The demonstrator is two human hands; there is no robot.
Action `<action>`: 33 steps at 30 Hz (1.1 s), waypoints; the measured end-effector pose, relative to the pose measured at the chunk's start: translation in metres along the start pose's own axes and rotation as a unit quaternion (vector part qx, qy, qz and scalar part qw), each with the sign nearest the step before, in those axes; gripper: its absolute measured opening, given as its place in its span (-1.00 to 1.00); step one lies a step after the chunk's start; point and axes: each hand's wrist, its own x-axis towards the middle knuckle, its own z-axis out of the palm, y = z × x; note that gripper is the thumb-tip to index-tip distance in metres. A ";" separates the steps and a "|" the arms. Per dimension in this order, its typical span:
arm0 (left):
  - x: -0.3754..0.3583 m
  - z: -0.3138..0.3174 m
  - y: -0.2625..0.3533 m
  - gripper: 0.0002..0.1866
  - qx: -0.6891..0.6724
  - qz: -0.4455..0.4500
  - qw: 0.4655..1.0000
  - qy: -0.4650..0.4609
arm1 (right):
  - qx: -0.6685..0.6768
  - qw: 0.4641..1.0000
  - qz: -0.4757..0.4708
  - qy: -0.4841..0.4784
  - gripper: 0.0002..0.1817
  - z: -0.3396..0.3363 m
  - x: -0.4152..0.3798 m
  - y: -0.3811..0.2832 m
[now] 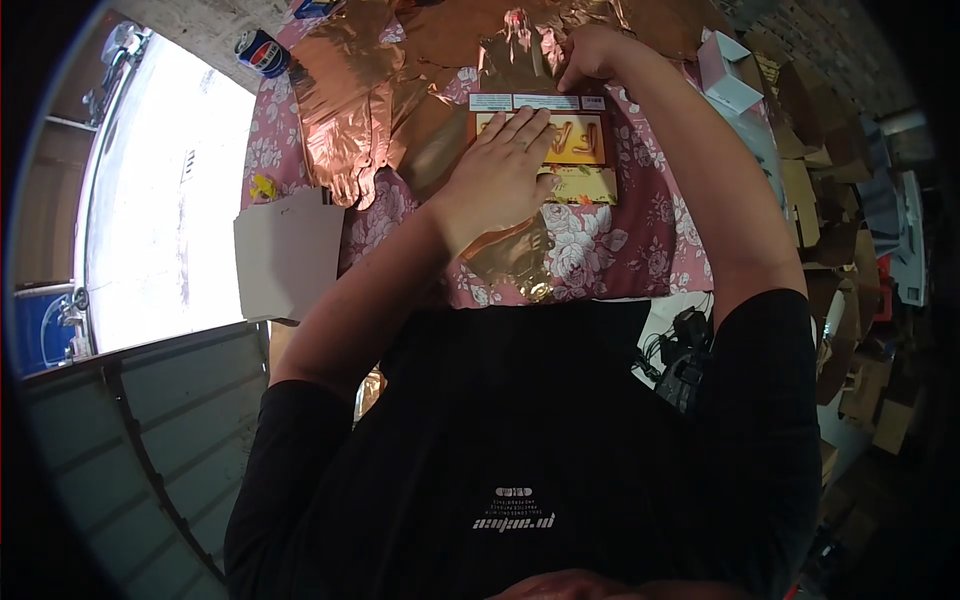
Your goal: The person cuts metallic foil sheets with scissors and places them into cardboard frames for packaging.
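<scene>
My left hand (505, 165) lies flat with fingers stretched over a printed package (585, 145), which shows balloon-like letters on a yellow ground and has a white label strip on top. Below that hand a piece of gold foil (510, 255) rests on the cloth. My right hand (595, 55) is beyond the package's upper right corner, its fingers curled at the edge of a crumpled copper-coloured foil piece (515, 60). Whatever is between those fingers is hidden. More flat copper-coloured foil (345, 105) is spread to the left.
A pink floral tablecloth (585, 250) covers the table. At the left stand a blue drink can (262, 54) and a pale box (288, 250), with a small yellow item (263, 188) nearby. A white box (728, 72) is at the right, beside stacked cardboard (800, 200).
</scene>
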 end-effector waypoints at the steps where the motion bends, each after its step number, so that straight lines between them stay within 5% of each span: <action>1: 0.000 0.000 0.000 -0.27 0.000 0.000 1.000 0.000 | 0.000 1.000 0.000 0.000 -0.31 0.005 0.004 0.004; 3: 0.000 0.000 -0.001 -0.27 -0.006 -0.002 1.000 -0.003 | 0.056 0.993 -0.079 0.063 -0.35 0.012 0.005 0.008; 10: -0.002 0.002 -0.003 -0.27 -0.017 -0.008 1.000 0.009 | 0.081 0.992 -0.081 0.049 -0.40 0.012 -0.027 0.011; 18: -0.002 0.004 -0.005 -0.26 -0.019 -0.004 1.000 0.011 | 0.092 0.960 -0.203 0.168 -0.63 0.033 -0.055 0.028; 22: -0.001 -0.005 -0.003 -0.32 -0.006 0.035 0.998 0.060 | 0.115 0.955 -0.218 0.164 -0.60 0.049 -0.087 0.024; 24: 0.003 -0.027 0.004 -0.46 -0.042 -0.069 0.981 -0.177 | 0.004 0.928 -0.279 0.245 -0.54 0.059 -0.093 0.026; 25: 0.003 -0.027 0.004 -0.46 -0.041 -0.067 0.981 -0.177 | 0.006 0.930 -0.288 0.227 -0.56 0.061 -0.091 0.028; 28: -0.001 -0.028 0.002 -0.61 -0.022 -0.046 0.985 -0.163 | -0.052 0.908 -0.309 0.277 -0.64 0.069 -0.095 0.027; 30: -0.023 -0.032 -0.001 -0.70 -0.014 0.176 0.984 -0.003 | -0.072 0.907 -0.295 0.291 -0.67 0.070 -0.103 0.024; 31: -0.030 -0.035 -0.002 -0.70 -0.013 0.177 0.984 -0.005 | -0.093 0.906 -0.280 0.303 -0.69 0.071 -0.106 0.024; 33: -0.040 -0.042 -0.004 -0.68 -0.109 0.219 0.960 0.136 | -0.078 0.905 -0.280 0.310 -0.72 0.075 -0.104 0.029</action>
